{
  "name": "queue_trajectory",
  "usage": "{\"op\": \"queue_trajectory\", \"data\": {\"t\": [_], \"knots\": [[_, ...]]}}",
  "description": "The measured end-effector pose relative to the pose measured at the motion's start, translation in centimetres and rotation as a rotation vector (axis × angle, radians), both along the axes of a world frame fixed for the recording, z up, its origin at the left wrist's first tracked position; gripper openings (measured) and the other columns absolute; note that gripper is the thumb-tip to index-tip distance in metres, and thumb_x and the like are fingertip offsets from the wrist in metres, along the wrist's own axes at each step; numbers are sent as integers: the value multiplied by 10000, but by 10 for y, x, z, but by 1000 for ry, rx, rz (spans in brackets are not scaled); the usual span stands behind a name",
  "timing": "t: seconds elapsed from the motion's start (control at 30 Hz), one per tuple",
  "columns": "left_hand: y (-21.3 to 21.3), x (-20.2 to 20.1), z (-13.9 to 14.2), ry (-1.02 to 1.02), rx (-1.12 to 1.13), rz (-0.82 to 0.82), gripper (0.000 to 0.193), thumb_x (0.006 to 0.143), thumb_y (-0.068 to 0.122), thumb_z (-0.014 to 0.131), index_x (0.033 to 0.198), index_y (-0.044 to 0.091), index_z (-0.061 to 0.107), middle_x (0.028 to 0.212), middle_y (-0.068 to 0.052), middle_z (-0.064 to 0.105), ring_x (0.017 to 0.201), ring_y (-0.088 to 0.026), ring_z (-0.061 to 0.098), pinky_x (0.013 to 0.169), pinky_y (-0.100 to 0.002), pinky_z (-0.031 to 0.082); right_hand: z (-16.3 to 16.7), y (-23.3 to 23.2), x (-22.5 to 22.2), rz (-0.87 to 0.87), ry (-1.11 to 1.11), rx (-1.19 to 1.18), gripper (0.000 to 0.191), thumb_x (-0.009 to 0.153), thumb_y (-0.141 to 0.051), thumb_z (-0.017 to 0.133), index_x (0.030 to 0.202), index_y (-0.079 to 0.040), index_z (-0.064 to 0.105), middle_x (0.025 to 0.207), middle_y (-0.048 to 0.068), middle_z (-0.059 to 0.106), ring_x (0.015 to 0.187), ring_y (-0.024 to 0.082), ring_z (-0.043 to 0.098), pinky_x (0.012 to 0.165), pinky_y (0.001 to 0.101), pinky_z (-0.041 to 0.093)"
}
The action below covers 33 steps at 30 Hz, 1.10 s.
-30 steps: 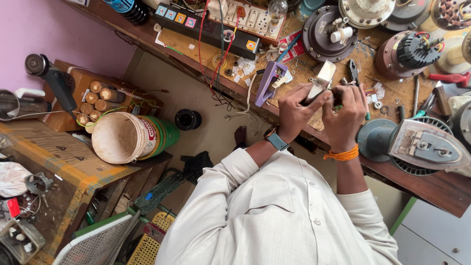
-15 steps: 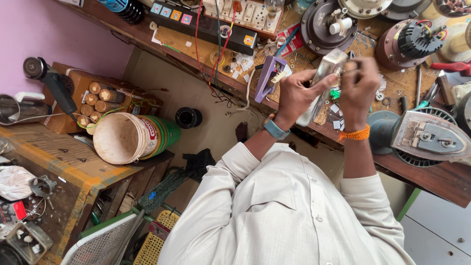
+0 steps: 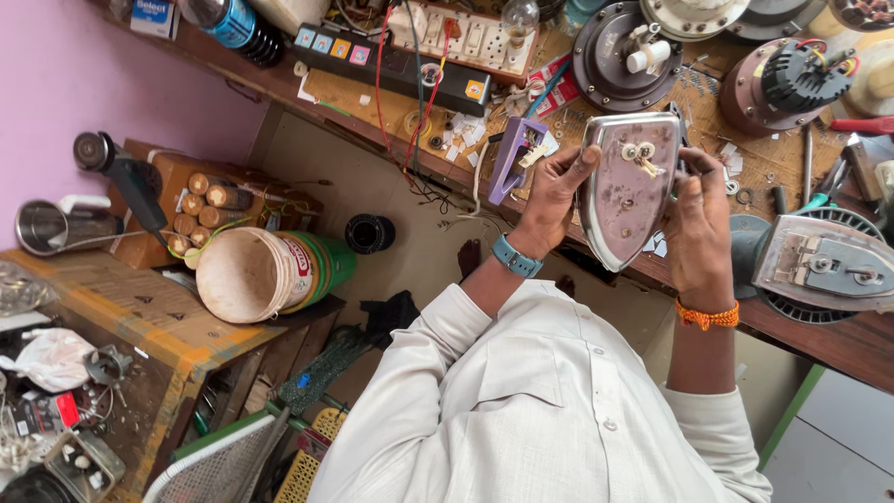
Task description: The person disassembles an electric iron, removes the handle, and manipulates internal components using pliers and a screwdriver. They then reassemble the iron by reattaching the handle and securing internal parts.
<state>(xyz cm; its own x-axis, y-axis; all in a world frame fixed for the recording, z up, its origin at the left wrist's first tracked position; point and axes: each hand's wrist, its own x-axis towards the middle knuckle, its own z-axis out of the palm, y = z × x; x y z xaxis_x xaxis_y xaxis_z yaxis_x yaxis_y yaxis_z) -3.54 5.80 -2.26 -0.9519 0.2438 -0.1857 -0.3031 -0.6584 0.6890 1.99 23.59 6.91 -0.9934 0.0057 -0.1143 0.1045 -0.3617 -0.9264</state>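
- The desk (image 3: pixel 819 335) is long, brown and wooden, and lots of parts and tools lie on it.
- A white and green bucket (image 3: pixel 270 270) lies on its side on the floor, well apart from the hands.
- A second iron base (image 3: pixel 824 263) lies on the desk, just to the right of the right hand.
- A round dark motor part (image 3: pixel 619 51) sits at the back of the desk, above the hands.
- A black power strip (image 3: pixel 400 65) with coloured buttons lies along the back of the desk.
- The iron plate (image 3: pixel 629 186) is shiny metal and pointed at the bottom. It is held up on end over the front edge of the desk, between both hands.
- The left hand (image 3: pixel 554 191) grips the plate's left edge, with its fingers curled round it and the thumb on the front.
- The right hand (image 3: pixel 697 224) grips the plate's right edge, with its fingers wrapped round it too.
- A purple plastic piece (image 3: pixel 514 154) stands on the desk, just left of the left hand.
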Motion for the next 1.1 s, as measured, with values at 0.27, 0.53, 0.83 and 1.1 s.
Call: {"op": "queue_trajectory", "data": {"t": [0.27, 0.53, 0.83, 1.1], "knots": [[12, 11, -2, -82, 269, -236, 464, 915, 353, 814, 1245, 70, 653, 1130, -37, 720, 1008, -154, 703, 882, -359, 607, 0, -5, 6, -145, 91, -82, 693, 1032, -235, 750, 1544, -5, 344, 1537, 140, 493, 1386, 209, 546, 1189, 354, 483], [2, 22, 1, -274, 511, -348, 550, 900, 385, 709, 1271, -10, 619, 1174, -159, 731, 1038, -243, 739, 890, -400, 627, -16, 1, 5, -16, -69, -425, 609, 1025, -235, 688, 1534, -7, 445, 1427, 87, 607, 1294, 168, 624, 1128, 330, 520], [33, 26, -38, 40, 111, 27, 238, 989, 36, 731, 1215, -38, 711, 1097, -113, 752, 924, -156, 727, 839, -305, 618, -30, -3, 1, -113, -6, -209, 279, 1161, -145, 593, 1398, 0, 573, 1392, 108, 614, 1305, 178, 601, 1163, 319, 514], [25, 23, -26, 241, -186, 22, 232, 1027, 27, 685, 1251, -24, 715, 1104, -78, 758, 977, -119, 706, 893, -278, 600, 0, -10, 16, -284, 219, 533, 163, 1117, -72, 646, 1195, 72, 646, 1240, 119, 695, 954, 156, 713, 868, 292, 608]]}}
